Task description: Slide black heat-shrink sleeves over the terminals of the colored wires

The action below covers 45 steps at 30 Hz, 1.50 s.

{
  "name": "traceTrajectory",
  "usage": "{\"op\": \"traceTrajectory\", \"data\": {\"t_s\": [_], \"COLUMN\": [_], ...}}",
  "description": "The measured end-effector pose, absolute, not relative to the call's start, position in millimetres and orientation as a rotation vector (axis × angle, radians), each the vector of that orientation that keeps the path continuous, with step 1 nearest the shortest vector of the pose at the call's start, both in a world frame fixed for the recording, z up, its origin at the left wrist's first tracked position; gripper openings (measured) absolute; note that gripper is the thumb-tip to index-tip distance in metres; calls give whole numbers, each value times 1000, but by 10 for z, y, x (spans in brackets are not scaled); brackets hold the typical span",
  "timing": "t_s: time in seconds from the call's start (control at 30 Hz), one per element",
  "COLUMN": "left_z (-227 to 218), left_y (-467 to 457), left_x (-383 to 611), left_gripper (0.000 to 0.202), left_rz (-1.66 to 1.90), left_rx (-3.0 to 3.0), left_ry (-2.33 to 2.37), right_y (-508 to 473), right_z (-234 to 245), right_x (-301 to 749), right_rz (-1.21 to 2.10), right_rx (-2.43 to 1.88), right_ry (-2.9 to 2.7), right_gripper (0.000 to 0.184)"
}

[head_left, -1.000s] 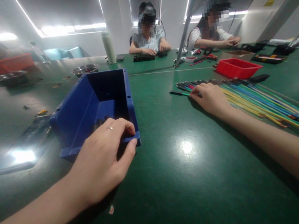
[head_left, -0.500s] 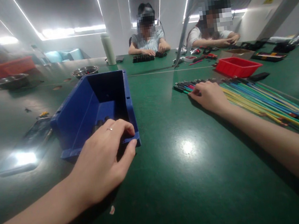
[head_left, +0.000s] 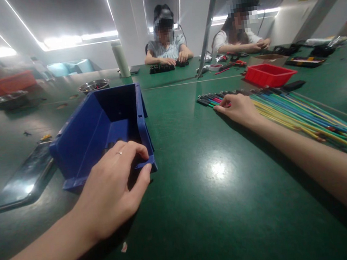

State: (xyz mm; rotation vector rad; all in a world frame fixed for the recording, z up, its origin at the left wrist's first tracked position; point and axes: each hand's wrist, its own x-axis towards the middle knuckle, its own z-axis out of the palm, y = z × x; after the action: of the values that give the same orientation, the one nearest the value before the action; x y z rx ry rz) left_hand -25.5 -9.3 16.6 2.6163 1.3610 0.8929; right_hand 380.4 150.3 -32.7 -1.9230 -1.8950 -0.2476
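Observation:
My left hand (head_left: 117,183), with a ring on one finger, rests at the front of a blue plastic bin (head_left: 79,137). Its thumb and index finger close on the bin's right front corner. Some small black pieces (head_left: 110,147) show inside the bin, partly behind my knuckles. On the right, my right hand (head_left: 237,109) lies at the near left end of a row of coloured cables (head_left: 297,110) with black ends. Thumb and forefinger are pinched on a green cable (head_left: 211,105); the exact grip is partly hidden.
A phone (head_left: 24,178) lies left of the bin. Behind stand a metal bowl (head_left: 94,85), a pale bottle (head_left: 120,60) and a red tray (head_left: 269,75). A slanted pole (head_left: 208,24) rises mid-table. Two people sit across the green table (head_left: 196,211).
The whole view has shifted slightly, so things appear a little further left. Both hands keep nearly the same places at the bin and the cables.

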Motion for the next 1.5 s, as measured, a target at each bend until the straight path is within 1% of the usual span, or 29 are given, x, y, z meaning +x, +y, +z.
{"op": "traceTrajectory", "data": {"t_s": [0.27,0.4,0.53,0.67,0.8,1.1,1.23,1.3,1.37,1.5], "left_z": [139,111,123,154,134,126,170,174,154,57], "left_y": [-100,-105,-97,-80,-76,-76,-104,-131,-159,-213], "left_x": [-273,-279,-275,-277,-313,-342,-332,-336,-341,-307], "left_gripper": [22,19,17,15,15,16,15,13,15,22], "left_rz": [880,912,894,861,905,910,1009,1075,1091,954], "left_rx": [2690,2762,2847,2929,2937,2905,2956,3020,3061,3058], "left_ry": [1341,1305,1251,1191,1196,1208,1195,1118,994,603], "right_y": [1449,1384,1302,1187,1032,644,490,422,363,279], "right_z": [-352,-349,-303,-264,-249,-171,-157,-150,-144,-140], "right_x": [3727,3622,3517,3360,3106,2557,2392,2336,2292,2229], "right_rz": [-448,-551,-584,-540,-450,-255,-211,-207,-207,-219], "right_rx": [-1885,-1802,-1746,-1667,-1520,-989,-811,-741,-658,-524], "right_ry": [-1942,-2025,-2089,-2188,-2313,-2604,-2677,-2699,-2707,-2690], "right_gripper": [31,29,29,31,30,23,20,21,23,26]}}
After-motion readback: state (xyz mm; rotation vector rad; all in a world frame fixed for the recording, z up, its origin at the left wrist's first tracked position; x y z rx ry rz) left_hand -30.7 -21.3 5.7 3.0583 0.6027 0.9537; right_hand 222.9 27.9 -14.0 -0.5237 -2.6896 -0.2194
